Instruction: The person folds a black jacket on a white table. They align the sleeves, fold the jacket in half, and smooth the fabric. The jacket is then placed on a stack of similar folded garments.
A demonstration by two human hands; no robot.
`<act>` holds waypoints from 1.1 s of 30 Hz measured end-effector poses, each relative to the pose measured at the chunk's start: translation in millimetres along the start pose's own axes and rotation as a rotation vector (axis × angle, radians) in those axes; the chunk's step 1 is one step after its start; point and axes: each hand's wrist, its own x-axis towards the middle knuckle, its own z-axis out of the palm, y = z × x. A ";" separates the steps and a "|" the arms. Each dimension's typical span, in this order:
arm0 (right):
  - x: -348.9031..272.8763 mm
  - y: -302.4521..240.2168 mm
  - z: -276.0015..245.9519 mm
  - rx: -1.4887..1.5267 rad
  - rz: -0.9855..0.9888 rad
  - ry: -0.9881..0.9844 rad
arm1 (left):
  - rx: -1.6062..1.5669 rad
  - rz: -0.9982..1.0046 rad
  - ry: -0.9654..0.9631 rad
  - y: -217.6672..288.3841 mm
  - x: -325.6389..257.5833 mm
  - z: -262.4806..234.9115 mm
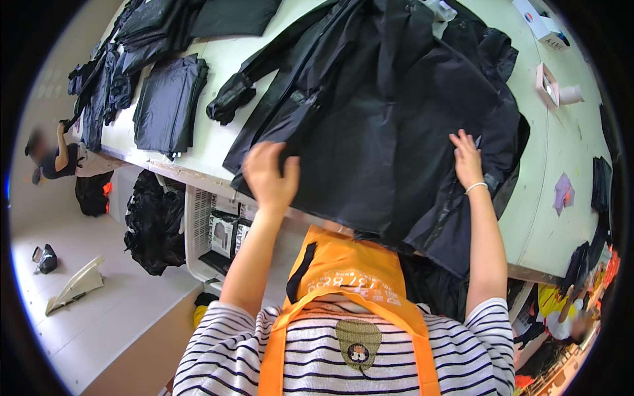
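A black jacket lies spread over the white table, its lower hem hanging past the near edge. One sleeve stretches out to the left. Over the jacket's left side is my left hand, fingers apart and holding nothing; whether it touches the cloth I cannot tell. My right hand, with a white band at the wrist, rests on the right part of the jacket with its fingers stretched out. A pale grey piece shows near the jacket's far end.
Folded black garments lie left on the white table, with more piled behind. At right are a white box, a pink-and-white tray and a purple scrap. A plastic crate stands below. Other people work at both sides.
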 end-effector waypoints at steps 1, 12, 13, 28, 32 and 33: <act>-9.8 6.9 4.0 0.105 0.001 0.126 | 0.024 -0.175 0.140 -25.8 -13.5 -12.7; -77.9 -255.7 2.9 0.786 0.077 0.047 | -1.294 -1.284 0.122 -130.4 -38.8 -29.4; -79.6 -272.7 -2.3 0.810 0.060 0.026 | -1.230 -1.124 0.207 -121.6 -29.1 -30.1; -124.6 -232.9 -58.8 1.907 0.776 -0.188 | -0.477 0.589 -0.421 72.2 -68.8 -43.8; -146.9 -199.6 -52.1 1.737 0.794 -0.195 | -0.432 0.601 -0.469 72.9 -88.0 -47.1; -154.0 -186.0 -47.1 1.663 0.718 -0.196 | -0.408 0.590 -0.442 71.0 -93.4 -48.4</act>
